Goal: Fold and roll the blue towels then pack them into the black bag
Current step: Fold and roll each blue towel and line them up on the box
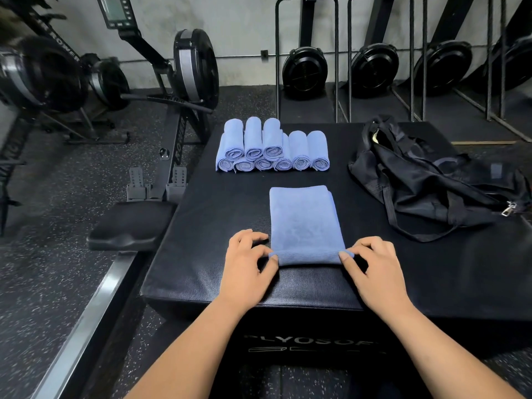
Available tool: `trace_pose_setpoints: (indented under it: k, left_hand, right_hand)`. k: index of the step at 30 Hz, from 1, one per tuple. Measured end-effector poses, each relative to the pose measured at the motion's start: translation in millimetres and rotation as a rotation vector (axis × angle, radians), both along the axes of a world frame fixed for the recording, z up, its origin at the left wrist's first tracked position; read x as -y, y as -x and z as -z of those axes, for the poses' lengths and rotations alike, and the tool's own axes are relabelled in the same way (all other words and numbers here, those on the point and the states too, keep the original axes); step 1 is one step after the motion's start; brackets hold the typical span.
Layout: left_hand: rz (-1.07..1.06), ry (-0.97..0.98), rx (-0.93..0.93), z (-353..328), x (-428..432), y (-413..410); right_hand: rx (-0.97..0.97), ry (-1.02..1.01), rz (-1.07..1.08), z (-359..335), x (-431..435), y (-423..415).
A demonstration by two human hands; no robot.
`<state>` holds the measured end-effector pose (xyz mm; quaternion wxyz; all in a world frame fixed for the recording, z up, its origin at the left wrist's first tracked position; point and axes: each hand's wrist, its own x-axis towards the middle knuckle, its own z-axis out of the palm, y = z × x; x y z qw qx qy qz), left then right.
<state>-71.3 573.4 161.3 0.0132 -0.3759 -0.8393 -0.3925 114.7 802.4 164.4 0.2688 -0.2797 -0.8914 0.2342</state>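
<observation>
Folded blue towel [305, 223] lies flat on the black padded bench [207, 226], a long narrow strip running away from the person, near the front centre. Its near edge is turned up into a small first roll. Left hand [247, 263] pinches the left end of that rolled edge between thumb and curled fingers. Right hand [374, 266] pinches the right end the same way. The hands are apart, one at each near corner of the towel, with both forearms over the bench's front edge.

Rolled blue towels [272, 148] sit at the far side of the bench, left of centre, spiral ends facing the camera. Six lie in a bottom row, touching side by side, and three are stacked on top toward the left. They are well apart from the folded towel.

Black bag [431, 180] lies slumped on the right side of the bench, its mouth partly open at the far end, straps loose, and a metal clip at the right edge.

Rowing machine [184, 90] stands on the floor to the left, its seat [129, 228] just beside the bench. More rowers [374, 70] stand upright in racks against the back wall.
</observation>
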Motion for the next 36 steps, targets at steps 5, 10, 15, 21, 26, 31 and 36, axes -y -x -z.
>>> trace_pose_setpoints:
  k: [5,10,15,21,26,31,36]
  left_hand:
    - [-0.063,-0.008,0.005,1,-3,-1]
    - [-0.131,-0.009,-0.036,-4,-5,-3]
    - [-0.021,-0.063,-0.107,-5,1,-6]
    - [-0.062,-0.043,-0.198,-3,0,-9]
    - [-0.055,0.020,-0.188,-4,-2,-10]
    - [-0.042,0.075,-0.160,-3,-2,-7]
    - [-0.081,0.067,-0.080,-1,-2,-4]
  right_hand:
    - [-0.009,0.106,0.073,-7,3,1]
    - [-0.063,0.173,0.131,-11,5,4]
    - [-0.066,0.057,0.088,-6,7,2]
    - [-0.051,-0.089,0.080,-3,10,1]
    - [0.028,-0.082,0.056,-3,8,1]
    - [0.065,-0.059,0.041,-2,6,1]
    - [0.049,-0.004,0.055,0,2,4]
